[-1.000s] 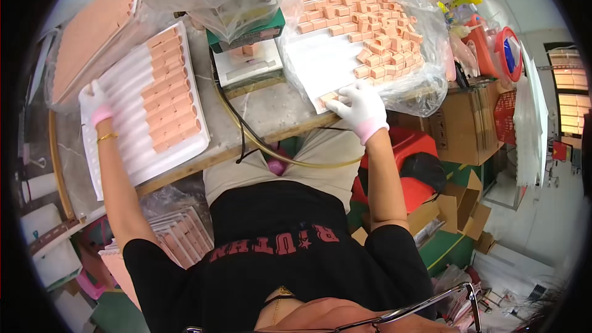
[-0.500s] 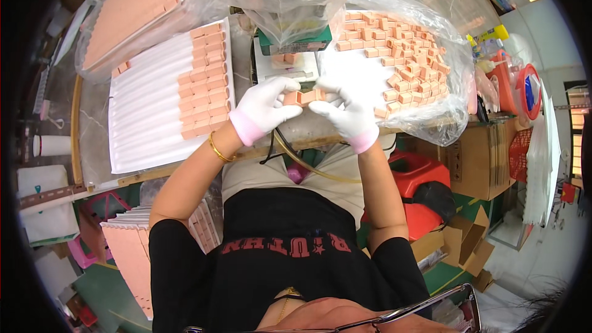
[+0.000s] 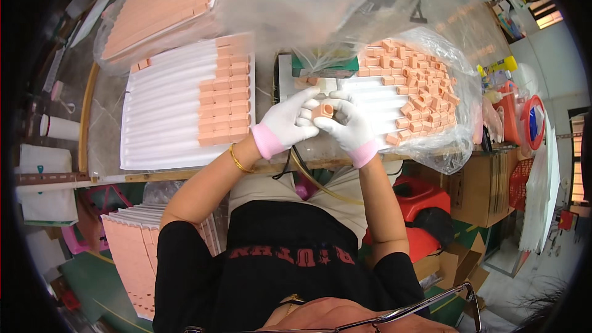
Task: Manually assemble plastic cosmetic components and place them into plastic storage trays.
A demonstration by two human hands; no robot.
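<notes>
In front of the bench edge, my white-gloved hands meet around a small peach-coloured block (image 3: 322, 111) with a round hole facing up. My right hand (image 3: 350, 124) is closed, pinching it between thumb and fingers. From the other side my left hand (image 3: 285, 122) curls its fingertips against the block. Whether a second block is hidden between the fingers, I cannot tell. To the left lies a white ridged tray (image 3: 163, 117) with rows of similar blocks (image 3: 225, 105) along its right side. At the right, loose blocks (image 3: 425, 89) lie heaped on another white ridged tray (image 3: 377, 103).
Just beyond my hands stands a green-topped device (image 3: 324, 66), partly under clear plastic sheeting (image 3: 290, 6). Filled trays (image 3: 163, 12) lie wrapped at the far left. A hose (image 3: 308, 174) hangs at the bench edge. A red stool (image 3: 422, 194) and cartons (image 3: 481, 176) stand to the right.
Two blocks showed between my hands before; now one shows, its round hole turned up. My hands have come closer together. The whole view has shifted, with the bench lower and farther right.
</notes>
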